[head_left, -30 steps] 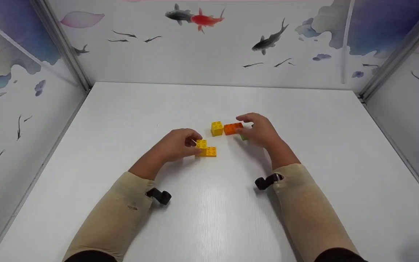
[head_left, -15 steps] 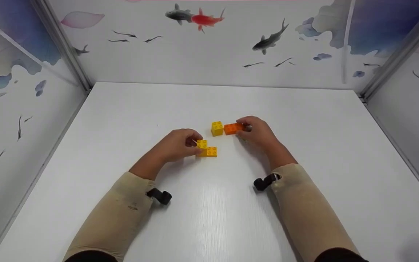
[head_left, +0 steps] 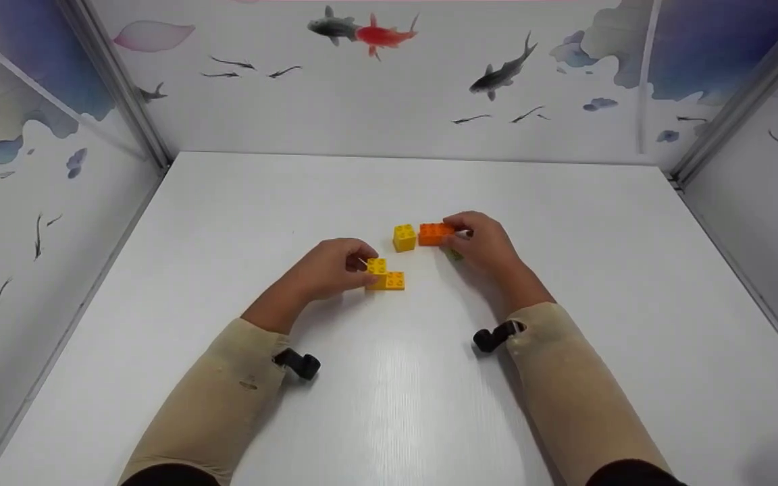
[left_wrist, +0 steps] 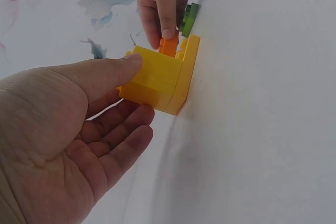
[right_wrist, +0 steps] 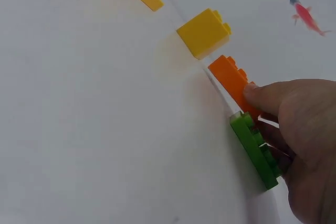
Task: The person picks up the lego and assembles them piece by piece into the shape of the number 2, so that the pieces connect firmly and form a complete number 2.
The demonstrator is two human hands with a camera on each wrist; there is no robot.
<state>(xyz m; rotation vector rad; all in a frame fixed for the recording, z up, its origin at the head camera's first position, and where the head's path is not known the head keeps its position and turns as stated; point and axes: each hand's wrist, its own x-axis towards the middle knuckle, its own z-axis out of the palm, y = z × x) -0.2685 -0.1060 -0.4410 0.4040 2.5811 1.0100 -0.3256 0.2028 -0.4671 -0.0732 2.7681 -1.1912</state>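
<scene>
My left hand point(head_left: 331, 268) pinches a yellow toy brick point(left_wrist: 152, 72) that is stacked on a flatter, deeper-yellow brick point(head_left: 396, 281). The flat brick's bare studs reach out to the right of the stack. Farther back, my right hand point(head_left: 487, 244) grips an orange toy brick point(head_left: 432, 234) by its right end, between thumb and fingers. Under that hand lies a flat green brick point(right_wrist: 256, 150), mostly covered in the head view but plain in the right wrist view. A separate yellow brick point(head_left: 404, 238) stands just left of the orange one.
The white table point(head_left: 389, 405) bears all the bricks near its middle. Printed wall panels with fish point(head_left: 497, 77) enclose the back and sides. Black wrist-camera mounts stick out from both sleeves point(head_left: 564, 358).
My right hand has closed its fingers on the orange brick, which has moved slightly up and to the right in the head view. The left hand keeps its hold on the yellow stack.
</scene>
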